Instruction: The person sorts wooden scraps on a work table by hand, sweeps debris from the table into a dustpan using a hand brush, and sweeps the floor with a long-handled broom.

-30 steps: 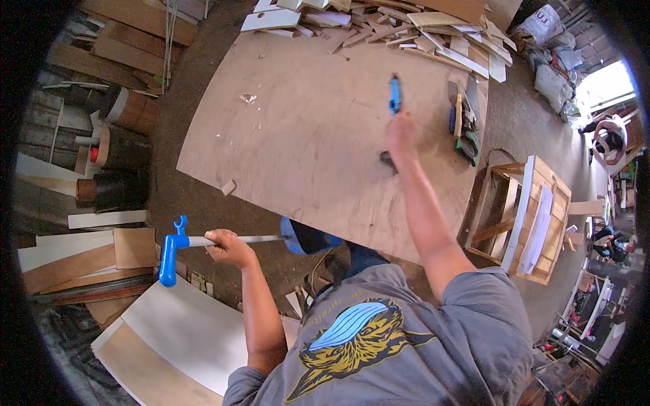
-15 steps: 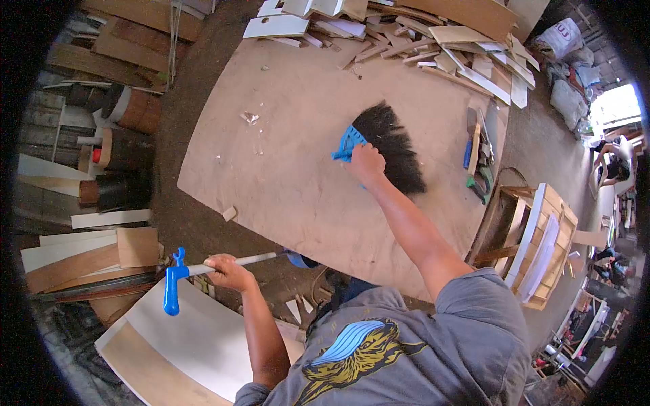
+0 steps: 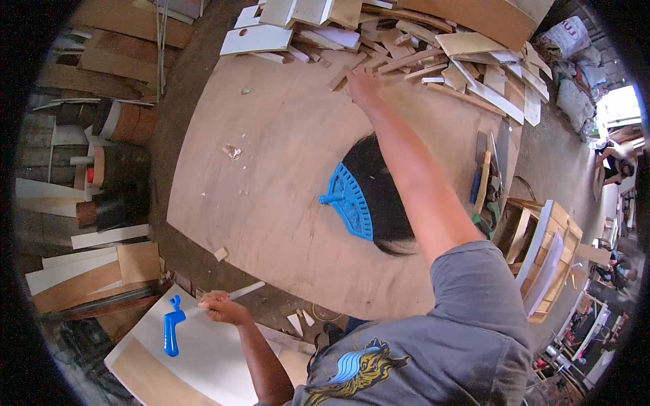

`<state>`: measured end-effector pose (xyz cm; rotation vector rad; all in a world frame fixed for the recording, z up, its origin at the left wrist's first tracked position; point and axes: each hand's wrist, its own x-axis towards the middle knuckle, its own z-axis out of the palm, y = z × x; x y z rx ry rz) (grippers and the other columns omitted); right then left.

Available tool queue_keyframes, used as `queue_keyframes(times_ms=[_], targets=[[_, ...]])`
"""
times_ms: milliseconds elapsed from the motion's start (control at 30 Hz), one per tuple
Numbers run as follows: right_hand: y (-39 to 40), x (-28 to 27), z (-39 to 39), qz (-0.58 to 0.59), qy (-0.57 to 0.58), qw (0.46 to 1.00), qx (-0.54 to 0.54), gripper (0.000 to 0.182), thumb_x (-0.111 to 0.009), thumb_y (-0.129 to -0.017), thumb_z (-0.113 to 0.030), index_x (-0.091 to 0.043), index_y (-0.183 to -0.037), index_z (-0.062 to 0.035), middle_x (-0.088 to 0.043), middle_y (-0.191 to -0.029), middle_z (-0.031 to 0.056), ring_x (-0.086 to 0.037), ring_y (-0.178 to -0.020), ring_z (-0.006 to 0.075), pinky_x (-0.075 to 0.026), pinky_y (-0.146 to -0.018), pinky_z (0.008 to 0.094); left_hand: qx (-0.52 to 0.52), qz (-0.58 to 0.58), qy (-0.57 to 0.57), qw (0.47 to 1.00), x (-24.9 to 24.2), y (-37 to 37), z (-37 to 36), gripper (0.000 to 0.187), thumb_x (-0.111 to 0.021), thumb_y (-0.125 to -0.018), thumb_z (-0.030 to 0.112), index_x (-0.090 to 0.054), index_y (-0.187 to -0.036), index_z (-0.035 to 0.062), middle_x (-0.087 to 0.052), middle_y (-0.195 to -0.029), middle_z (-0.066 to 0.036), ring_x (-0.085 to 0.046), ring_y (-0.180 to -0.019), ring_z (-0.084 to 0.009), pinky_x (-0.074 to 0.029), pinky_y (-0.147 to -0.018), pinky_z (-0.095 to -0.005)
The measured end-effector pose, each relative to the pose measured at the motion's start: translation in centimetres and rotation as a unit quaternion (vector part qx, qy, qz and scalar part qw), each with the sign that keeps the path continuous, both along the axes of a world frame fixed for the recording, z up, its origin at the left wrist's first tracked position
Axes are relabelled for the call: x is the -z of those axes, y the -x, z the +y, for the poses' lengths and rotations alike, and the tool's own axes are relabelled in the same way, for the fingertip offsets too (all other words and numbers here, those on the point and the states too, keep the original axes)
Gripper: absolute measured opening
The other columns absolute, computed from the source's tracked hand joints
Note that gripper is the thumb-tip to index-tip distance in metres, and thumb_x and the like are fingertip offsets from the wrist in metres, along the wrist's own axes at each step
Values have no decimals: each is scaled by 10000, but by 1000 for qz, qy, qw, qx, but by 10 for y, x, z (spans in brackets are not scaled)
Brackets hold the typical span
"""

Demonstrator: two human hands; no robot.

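Note:
My left hand [image 3: 223, 308] is wrapped round a pale pole [image 3: 247, 291] with a blue handle [image 3: 172, 328] at its end. Far forward, my right hand [image 3: 365, 86] reaches to the near edge of a pile of wood offcuts [image 3: 406, 51], at a small wooden strip [image 3: 338, 79]; its fingers are partly hidden, so their grip cannot be made out. A brush head with a blue fan-shaped base [image 3: 351, 203] and black bristles [image 3: 379, 183] lies on the large wooden board [image 3: 271, 169], beside and partly under my right forearm.
Hand tools [image 3: 484, 176] lie at the board's right edge. A wooden crate [image 3: 552, 260] stands right of it. Small scraps [image 3: 231, 151] lie on the board. Boards and rolls line the left side. A person [image 3: 615, 162] is far off at the right.
My right hand has let go of the blue brush base and moved forward to the offcuts. The brush head now lies nearer me. My left hand and the pole have shifted slightly down.

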<state>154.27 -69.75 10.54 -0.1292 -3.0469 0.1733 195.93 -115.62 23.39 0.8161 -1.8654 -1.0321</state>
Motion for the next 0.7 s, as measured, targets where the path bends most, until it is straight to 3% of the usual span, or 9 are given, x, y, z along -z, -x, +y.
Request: queue_keyframes(times_ms=[67, 200, 300, 400, 500, 600, 700], targets=[[18, 4, 11, -8, -24, 1000, -8, 492, -497, -935, -197, -454, -1420, -270, -507, -1317, 169, -482, -1251, 357, -435, -999, 520, -35, 11, -38, 999, 1, 7, 10, 438, -353, -1054, 411, -362, -714, 133, -352, -618, 10, -363, -527, -123, -305, -456, -280], [45, 12, 30, -46, -58, 995, -69, 480, -501, -936, -206, -476, -1408, -292, -461, -1406, 169, -428, -1317, 367, -393, -1048, 518, 8, 9, 19, 1000, 6, 11, 10, 439, -339, -1056, 416, -380, -727, 128, -374, -627, 6, -385, -539, -131, -334, -479, -273], [50, 6, 36, -64, -34, 995, -71, 454, -512, -932, -217, -503, -1385, -248, -448, -1423, 170, -409, -1335, 370, -378, -1063, 511, -17, -25, 10, 999, 5, 16, 15, 437, -348, -1054, 418, -395, -737, 121, -402, -635, -2, -401, -548, -133, -353, -490, -284], [38, -15, 39, -7, -21, 997, -77, 449, -525, -932, -242, -504, -1379, -196, -457, -1423, 154, -427, -1320, 355, -375, -1069, 501, -38, -33, -15, 999, 9, 18, 8, 441, -360, -1050, 425, -410, -742, 113, -418, -641, -10, -408, -552, -141, -361, -493, -292], [35, 12, 49, 105, -77, 982, -136, 437, -549, -926, -241, -518, -1346, -128, -501, -1361, 123, -452, -1292, 336, -406, -1038, 497, -39, -26, -17, 999, 8, 23, 14, 458, -368, -1047, 428, -418, -722, 110, -419, -634, -13, -412, -554, -147, -361, -487, -298], [43, 14, 57, -8, 4, 993, -120, 418, -572, -916, -231, -526, -1311, -104, -493, -1376, 102, -451, -1291, 312, -422, -1029, 470, -30, -38, 7, 999, 9, 24, 12, 483, -371, -1045, 427, -416, -687, 107, -411, -617, -12, -412, -555, -151, -361, -487, -303], [48, 10, 58, -56, -35, 989, -134, 400, -584, -908, -249, -535, -1270, -85, -509, -1346, 100, -468, -1263, 306, -445, -1000, 453, -30, -32, -3, 999, 6, 26, 18, 502, -378, -1045, 423, -409, -664, 98, -404, -600, -11, -409, -554, -154, -365, -494, -305]])
